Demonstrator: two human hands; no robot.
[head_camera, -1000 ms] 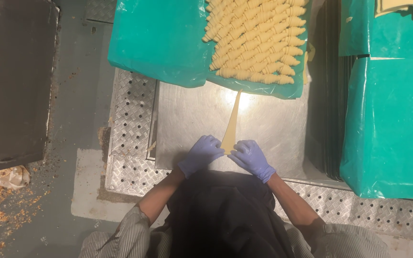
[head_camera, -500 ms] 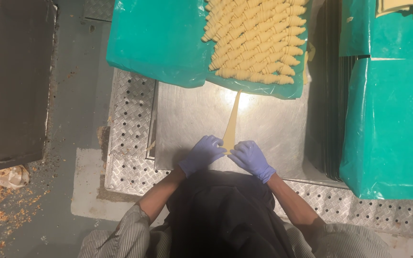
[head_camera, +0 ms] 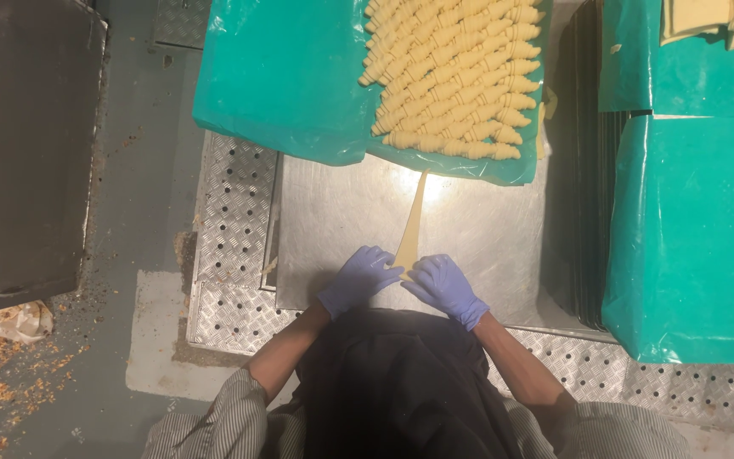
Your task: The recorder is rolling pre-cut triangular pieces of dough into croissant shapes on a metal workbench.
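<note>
- Head view: my left hand [head_camera: 358, 279] and my right hand [head_camera: 445, 285], both in purple gloves, were down on the steel counter [head_camera: 333, 212], fingers bent onto the wide near end of a long dough triangle [head_camera: 412, 223]. Neither hand was closed in a fist; each pressed the dough edge from its own side.
- The triangle lay flat, its thin tip pointing away from me and reaching almost to the teal sheet [head_camera: 282, 76] that carried the rolled croissants [head_camera: 456, 76].
- What I judged could go wrong: uneven pressure between my two hands would have skewed the roll, leaving it lopsided.
- The tip looked very thin; a hard pull could have stretched or torn it.
- The tip sat just beside the teal sheet's edge, so a push forward could have slid it under the plastic.
- The near row of croissants lay close to that edge; a bump might have knocked them out of line.
- The stacked dark trays [head_camera: 584, 170] and the teal-covered stack [head_camera: 690, 238] stood well apart on my right.
</note>
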